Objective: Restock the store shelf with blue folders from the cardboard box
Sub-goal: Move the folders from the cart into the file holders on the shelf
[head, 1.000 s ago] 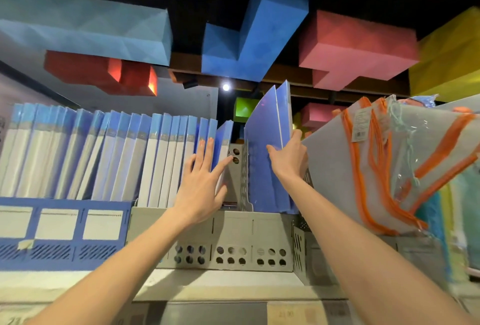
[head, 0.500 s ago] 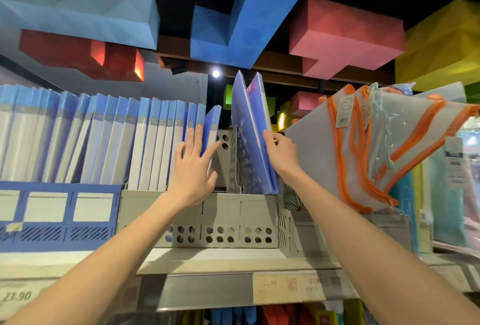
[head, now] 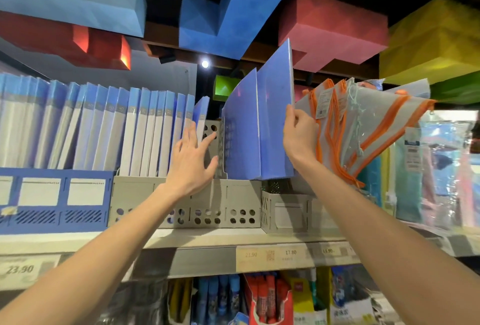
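Blue folders (head: pixel 259 129), glossy flat sheets, one pinched by right hand (head: pixel 298 138), left hand (head: pixel 191 166) spread.

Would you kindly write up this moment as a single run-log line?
left hand: open, flat against shelved folder row | right hand: gripping edge of blue folders standing in grey organiser | stage: placing, not released
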Demonstrator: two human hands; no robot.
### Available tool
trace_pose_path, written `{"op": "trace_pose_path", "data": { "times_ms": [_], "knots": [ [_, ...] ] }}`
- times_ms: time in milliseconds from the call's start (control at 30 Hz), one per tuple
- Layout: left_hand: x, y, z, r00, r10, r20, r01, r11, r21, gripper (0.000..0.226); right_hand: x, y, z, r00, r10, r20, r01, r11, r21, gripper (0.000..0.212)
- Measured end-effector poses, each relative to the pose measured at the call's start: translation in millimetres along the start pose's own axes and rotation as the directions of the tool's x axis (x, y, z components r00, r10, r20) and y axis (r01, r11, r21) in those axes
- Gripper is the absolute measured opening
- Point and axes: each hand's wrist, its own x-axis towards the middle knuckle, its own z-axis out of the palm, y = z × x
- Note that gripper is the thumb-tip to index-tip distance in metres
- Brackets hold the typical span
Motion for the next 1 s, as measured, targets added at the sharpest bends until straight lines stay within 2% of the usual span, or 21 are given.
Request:
{"op": "trace_pose_path", "data": {
  "times_ms": [167, 467, 767, 867, 1000],
  "knots": [
    [-4.3, 18.2, 1.2, 0.999, -0.021, 0.027, 0.022, 0.999, -0.04, 0.064, -15.3, -8.7, -45.8, 0.992, -0.005, -0.129, 0.013, 0.998, 0.065, 0.047],
    [-21.9, 54.4, -12.9, 0.99, -0.125, 0.059, 0.13, 0.988, -0.083, 0.059, -42.1, -47.3, -126.9, 0.979, -0.104, -0.178, 0.114, 0.992, 0.049, 0.046],
    [-22.3, 78.1, -38.4, 0.991, -0.116, 0.065, 0.125, 0.979, -0.163, 0.057, -44.4, -76.5, -129.9, 0.97, -0.16, -0.182, 0.177, 0.981, 0.076, 0.047],
    [-22.8, 87.1, -49.4, 0.992, -0.099, 0.074, 0.115, 0.959, -0.257, 0.058, -48.4, -87.0, -122.7, 0.973, -0.171, -0.156, 0.185, 0.98, 0.08, 0.047],
    [-27.0, 97.7, -57.0, 0.982, 0.01, 0.191, 0.089, 0.86, -0.503, 0.066, -55.4, -102.2, -110.0, 0.971, -0.202, -0.127, 0.215, 0.971, 0.106, 0.047]
  ]
}}
